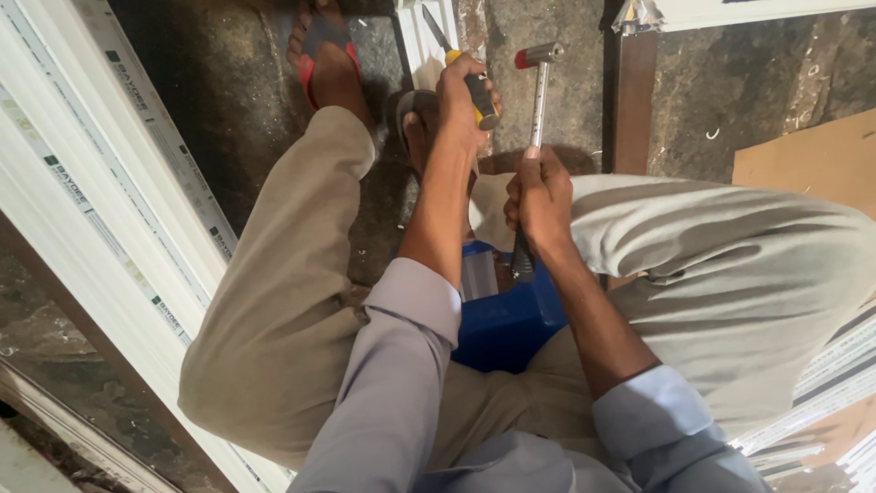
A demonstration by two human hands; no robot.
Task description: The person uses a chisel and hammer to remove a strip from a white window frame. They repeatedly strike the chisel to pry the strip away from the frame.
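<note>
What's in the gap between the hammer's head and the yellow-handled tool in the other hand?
Nothing: in the head view only bare dark stone floor shows between the hammer held by the right hand and the chisel gripped by the left hand.

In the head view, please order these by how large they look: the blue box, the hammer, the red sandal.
1. Blue box, though partly hidden by the arms.
2. Hammer in the right hand.
3. Red sandal, farther away, so unsure.

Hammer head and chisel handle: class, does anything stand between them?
Nothing visible does. The hammer, gripped by the right hand, has open air between its head and the yellow-and-black chisel held in the left hand.
</note>
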